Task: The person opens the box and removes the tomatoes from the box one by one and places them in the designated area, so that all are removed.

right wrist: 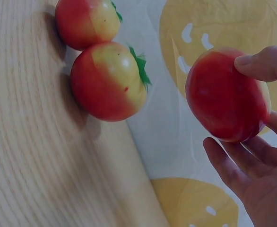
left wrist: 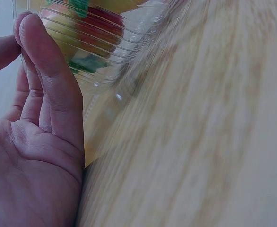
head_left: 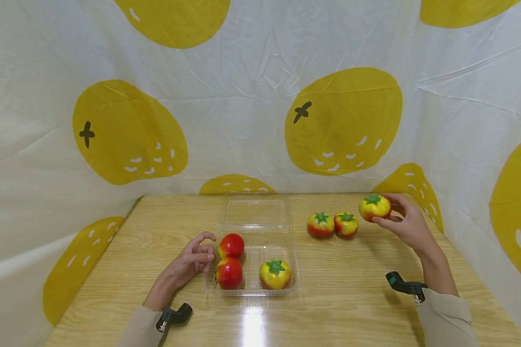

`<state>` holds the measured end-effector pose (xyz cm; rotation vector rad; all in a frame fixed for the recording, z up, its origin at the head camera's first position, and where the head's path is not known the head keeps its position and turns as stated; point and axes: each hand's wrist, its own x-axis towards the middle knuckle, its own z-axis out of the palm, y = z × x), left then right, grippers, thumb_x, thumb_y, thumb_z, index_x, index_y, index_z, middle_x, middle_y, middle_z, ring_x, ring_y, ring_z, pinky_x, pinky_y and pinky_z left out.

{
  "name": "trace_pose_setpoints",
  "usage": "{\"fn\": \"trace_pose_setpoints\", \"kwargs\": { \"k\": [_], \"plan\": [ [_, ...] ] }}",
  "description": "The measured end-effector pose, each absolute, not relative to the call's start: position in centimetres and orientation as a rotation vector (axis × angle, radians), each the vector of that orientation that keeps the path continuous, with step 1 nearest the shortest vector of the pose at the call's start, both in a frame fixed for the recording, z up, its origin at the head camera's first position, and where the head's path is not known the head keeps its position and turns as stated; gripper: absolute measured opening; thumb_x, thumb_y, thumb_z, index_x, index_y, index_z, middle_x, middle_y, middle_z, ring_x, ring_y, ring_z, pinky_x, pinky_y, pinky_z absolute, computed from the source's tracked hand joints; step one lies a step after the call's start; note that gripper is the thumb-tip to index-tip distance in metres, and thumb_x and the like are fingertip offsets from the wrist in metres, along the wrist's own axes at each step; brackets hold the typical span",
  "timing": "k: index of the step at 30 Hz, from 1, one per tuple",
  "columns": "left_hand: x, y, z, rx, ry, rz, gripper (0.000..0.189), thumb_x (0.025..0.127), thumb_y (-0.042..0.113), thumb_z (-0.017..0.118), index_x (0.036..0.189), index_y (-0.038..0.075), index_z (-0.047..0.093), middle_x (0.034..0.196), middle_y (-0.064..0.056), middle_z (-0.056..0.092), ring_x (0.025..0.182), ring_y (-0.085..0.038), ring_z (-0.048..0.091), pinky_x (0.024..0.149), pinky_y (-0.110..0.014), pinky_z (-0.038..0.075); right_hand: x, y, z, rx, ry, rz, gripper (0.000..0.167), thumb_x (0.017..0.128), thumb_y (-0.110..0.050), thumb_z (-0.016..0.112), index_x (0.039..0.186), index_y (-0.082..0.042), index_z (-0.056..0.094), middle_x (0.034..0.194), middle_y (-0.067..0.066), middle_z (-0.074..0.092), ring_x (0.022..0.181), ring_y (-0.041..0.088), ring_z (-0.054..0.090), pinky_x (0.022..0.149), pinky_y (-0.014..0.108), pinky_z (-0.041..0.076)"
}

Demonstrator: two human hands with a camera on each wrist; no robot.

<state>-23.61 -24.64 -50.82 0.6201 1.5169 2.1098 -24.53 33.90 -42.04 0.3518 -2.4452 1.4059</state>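
My right hand (head_left: 405, 222) grips a red and yellow tomato (head_left: 375, 207) with a green leafy top, held up above the table's back right; the right wrist view shows thumb and fingers around its red side. Two similar tomatoes, one left (head_left: 320, 224) and one right (head_left: 346, 224), sit side by side to its left. My left hand (head_left: 191, 260) is at the left wall of a clear plastic clamshell box (head_left: 253, 292), fingers loosely bent against the side. Inside the box, two tomatoes (head_left: 229, 273) lie tipped with red sides up at left, and another (head_left: 275, 274) stands leaf-up at right.
The box's clear lid (head_left: 256, 214) lies open toward the back of the wooden table (head_left: 338, 299). A white cloth (head_left: 239, 135) printed with large yellow fruits hangs behind the table and at both sides.
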Motion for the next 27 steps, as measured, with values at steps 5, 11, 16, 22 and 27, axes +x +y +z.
{"fn": "trace_pose_setpoints", "kwargs": {
  "k": [5,11,16,22,27],
  "plan": [
    [-23.6,-24.6,-50.9,0.621,1.519,2.106,0.039,0.099,-0.009,0.045,0.130,0.014,0.042,0.082,0.006,0.063,0.060,-0.009,0.064,0.059,-0.021,0.057,-24.8,34.3,-42.6,0.337,-2.450,1.400,0.065,0.090,-0.004,0.077,0.145,0.006,0.044,0.126,-0.021,0.049,0.109,-0.004,0.051,0.084,0.002,0.049],
    [-23.6,-24.6,-50.8,0.621,1.520,2.101,0.038,0.100,-0.007,0.046,0.132,0.009,0.039,0.082,0.005,0.063,0.060,-0.010,0.064,0.060,-0.021,0.057,-25.0,34.7,-43.3,0.306,-2.469,1.394,0.067,0.091,-0.005,0.077,0.147,0.006,0.042,0.126,-0.019,0.049,0.108,-0.006,0.050,0.083,0.002,0.047],
    [-23.6,-24.6,-50.8,0.621,1.518,2.102,0.038,0.099,-0.007,0.047,0.133,0.009,0.039,0.083,0.005,0.063,0.061,-0.009,0.064,0.060,-0.021,0.057,-25.1,35.0,-43.9,0.266,-2.506,1.396,0.070,0.093,-0.007,0.076,0.150,0.009,0.038,0.135,0.003,0.050,0.108,-0.009,0.047,0.084,0.001,0.045],
    [-23.6,-24.7,-50.9,0.628,1.508,2.104,0.038,0.099,-0.008,0.046,0.132,0.011,0.040,0.082,0.005,0.063,0.060,-0.010,0.064,0.059,-0.022,0.057,-25.3,35.5,-44.8,0.199,-2.567,1.406,0.073,0.096,-0.013,0.073,0.154,0.007,0.033,0.145,0.024,0.041,0.107,-0.009,0.044,0.080,0.003,0.047],
    [-23.7,-24.7,-50.9,0.631,1.509,2.105,0.038,0.100,-0.008,0.046,0.132,0.011,0.040,0.083,0.005,0.063,0.061,-0.010,0.064,0.060,-0.021,0.057,-25.6,35.9,-45.5,0.168,-2.586,1.428,0.074,0.097,-0.015,0.072,0.155,0.006,0.031,0.148,0.026,0.039,0.110,-0.007,0.042,0.081,0.003,0.047]
  ]
}}
